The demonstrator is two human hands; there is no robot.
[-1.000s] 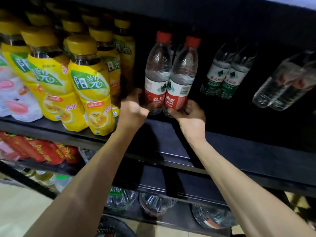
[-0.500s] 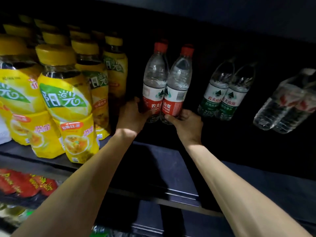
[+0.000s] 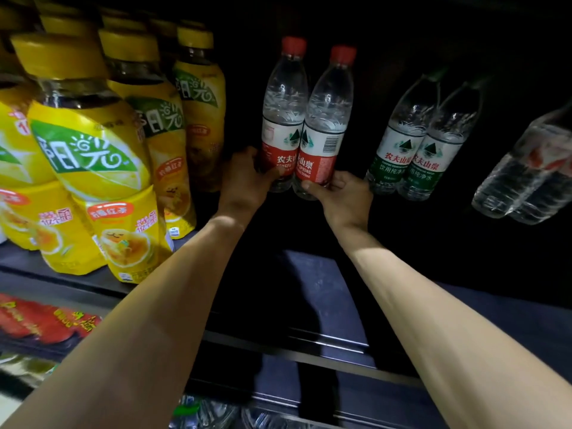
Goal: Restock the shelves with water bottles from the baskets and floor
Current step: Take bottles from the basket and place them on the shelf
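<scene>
Two water bottles (image 3: 305,125) are upright and touching, deep on the shelf (image 3: 325,289) toward its back edge, between yellow tea bottles (image 3: 93,156) and green-label bottles (image 3: 414,144). The left hand (image 3: 244,178) grips one base and the right hand (image 3: 343,193) grips the other. Whether the bases are seated cannot be told.

Risk: the grips are low on tall bottles, so an uneven release could topple one into its neighbours.

Condition: clear, full, red-capped, with red-and-white labels facing outward.

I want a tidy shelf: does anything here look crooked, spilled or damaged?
Nothing looks spilled or damaged. The left hand and right hand hold the red-label bottles upright, side by side. The clear bottles far right lean strongly, but the wide lens may cause that.
</scene>
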